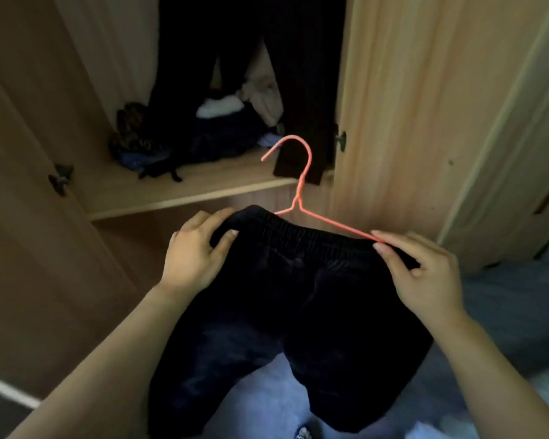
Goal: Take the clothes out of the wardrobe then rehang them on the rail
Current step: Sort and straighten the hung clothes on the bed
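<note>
Dark trousers (301,312) with an elastic waistband hang in front of me on a pink wire hanger (301,182), its hook pointing up toward the wardrobe. My left hand (197,251) grips the left end of the waistband, fingers curled over its top. My right hand (422,267) pinches the right end of the waistband together with the hanger's right arm. The trouser legs drop down out of view at the bottom. The rail is not visible.
The wooden wardrobe (393,106) stands open just ahead, doors swung out at left and right. Dark garments (301,90) hang inside above a shelf (184,188) with a heap of loose clothes (203,134). Pale carpet lies below.
</note>
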Available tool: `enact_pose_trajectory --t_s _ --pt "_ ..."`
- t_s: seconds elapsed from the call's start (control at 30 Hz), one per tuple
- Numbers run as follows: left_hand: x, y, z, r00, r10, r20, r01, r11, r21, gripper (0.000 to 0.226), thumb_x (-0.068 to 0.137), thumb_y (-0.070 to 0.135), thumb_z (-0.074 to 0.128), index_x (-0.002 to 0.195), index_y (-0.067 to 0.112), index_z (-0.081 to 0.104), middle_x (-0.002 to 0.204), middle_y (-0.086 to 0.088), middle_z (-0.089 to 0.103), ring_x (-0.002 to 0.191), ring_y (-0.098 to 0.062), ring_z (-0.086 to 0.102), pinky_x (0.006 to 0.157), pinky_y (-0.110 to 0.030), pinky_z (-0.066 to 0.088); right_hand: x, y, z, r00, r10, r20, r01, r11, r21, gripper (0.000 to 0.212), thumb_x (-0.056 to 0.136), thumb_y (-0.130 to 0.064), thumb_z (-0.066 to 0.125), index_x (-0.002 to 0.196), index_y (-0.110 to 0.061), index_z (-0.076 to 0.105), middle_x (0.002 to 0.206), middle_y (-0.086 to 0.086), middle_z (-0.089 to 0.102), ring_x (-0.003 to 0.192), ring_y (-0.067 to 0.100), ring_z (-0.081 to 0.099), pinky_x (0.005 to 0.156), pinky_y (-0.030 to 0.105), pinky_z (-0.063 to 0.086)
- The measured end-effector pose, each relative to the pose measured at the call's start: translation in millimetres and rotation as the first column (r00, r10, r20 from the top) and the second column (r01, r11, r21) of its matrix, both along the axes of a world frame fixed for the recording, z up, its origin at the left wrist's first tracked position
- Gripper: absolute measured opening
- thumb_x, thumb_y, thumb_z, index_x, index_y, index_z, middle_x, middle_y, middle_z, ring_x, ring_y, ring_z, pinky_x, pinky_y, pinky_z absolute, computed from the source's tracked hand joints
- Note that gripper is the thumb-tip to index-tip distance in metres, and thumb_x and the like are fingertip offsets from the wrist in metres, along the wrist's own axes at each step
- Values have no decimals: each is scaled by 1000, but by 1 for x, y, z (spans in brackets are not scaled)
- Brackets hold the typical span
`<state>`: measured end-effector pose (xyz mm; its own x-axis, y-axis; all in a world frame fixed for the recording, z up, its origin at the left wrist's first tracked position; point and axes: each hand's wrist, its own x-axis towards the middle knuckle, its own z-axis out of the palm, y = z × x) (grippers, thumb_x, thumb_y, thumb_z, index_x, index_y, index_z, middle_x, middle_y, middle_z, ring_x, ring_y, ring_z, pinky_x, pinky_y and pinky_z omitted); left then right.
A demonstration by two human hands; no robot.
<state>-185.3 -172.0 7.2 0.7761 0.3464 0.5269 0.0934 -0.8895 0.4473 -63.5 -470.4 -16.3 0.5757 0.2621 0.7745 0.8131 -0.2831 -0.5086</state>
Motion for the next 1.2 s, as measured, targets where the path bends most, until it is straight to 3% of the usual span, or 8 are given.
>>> enact_pose_trajectory --t_s 0.17,0.37,0.53,0.67,0.73,0.9,1.1,1.2 --pt "98 94 65 992 -1 122 -6 998 55 44 88 41 50 128 22 56 103 -2 59 97 -23 58 83 -35 46 103 96 78 989 -33 146 27 999 45 20 84 -31 68 102 -24 72 82 -9 66 71 7 58 56 19 43" --pt "209 185 173 949 7 316 -35 996 83 39 91 42 51 127 26 57 96 7 54 84 -8 52 72 -16 33 226 191 197 958 23 284 -48 996 81 20 79 -27 71 98 -32 70 85 -12 67 76 8 61 59 19 45" --pt "281 241 280 871 -26 490 -41 991 125 35 91 29 56 126 25 58 104 7 55 92 -4 50 73 -2 30 302 250 309 921 34 388 -79 992 101 15 83 -40 64 97 -37 68 90 -6 69 80 14 63 70 27 47" --pt "336 286 368 799 -77 596 -16 989 150 36 90 36 57 125 26 57 114 0 60 102 -14 56 86 -24 40 341 287 399 895 -12 446 -49 991 125 15 83 -28 68 94 -38 66 93 -12 68 90 1 61 79 8 41" --pt "362 310 399 778 -89 622 -24 985 171 38 89 42 54 125 29 57 117 -1 61 101 -19 58 86 -32 44 354 305 429 880 -70 471 8 991 132 16 82 -30 69 93 -40 65 93 -14 67 92 0 61 82 8 41" --pt "421 366 430 763 -152 629 46 982 182 33 92 33 54 125 28 57 118 -1 62 103 -19 58 83 -31 44 377 350 459 844 -223 487 241 970 28 38 71 -57 64 104 -38 69 101 -7 68 100 10 61 91 30 47" --pt "492 426 461 701 -236 674 146 971 188 33 92 31 55 124 26 58 117 -1 61 94 -11 54 79 -27 40 412 408 504 848 -279 450 266 959 95 16 74 -35 75 90 -38 72 87 -21 66 87 -5 61 80 9 44" --pt "511 437 512 653 -272 707 162 962 220 32 92 33 52 123 28 58 115 -2 60 98 -18 56 82 -35 45 426 423 547 808 -351 474 268 934 235 9 74 -36 76 80 -40 72 82 -21 67 85 -3 63 83 17 47"
